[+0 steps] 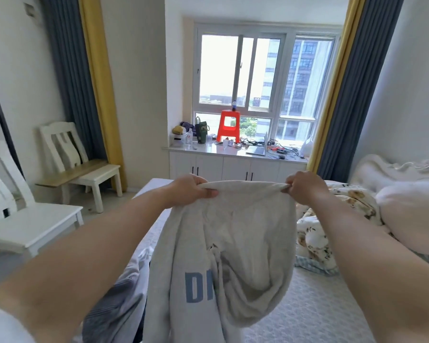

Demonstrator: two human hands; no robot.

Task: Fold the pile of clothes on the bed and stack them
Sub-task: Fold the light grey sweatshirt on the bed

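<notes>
Sweatshirt (pixel 230 246) held aloft over the bed (pixel 315 303), not yet folded.
Left hand (pixel 192 190) and right hand (pixel 305 186) each pinch its top edge, cloth hanging bunched. Advise equal tension, a shake to clear creases, then laying it flat before folding.

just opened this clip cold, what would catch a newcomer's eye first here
Front and centre, the left hand and right hand each grip the top edge of a pale grey garment with blue letters, held up above the bed. Behind it, a bright orange stool stands on the cluttered white window counter. To the right, a rumpled floral quilt lies on the bed.
</notes>
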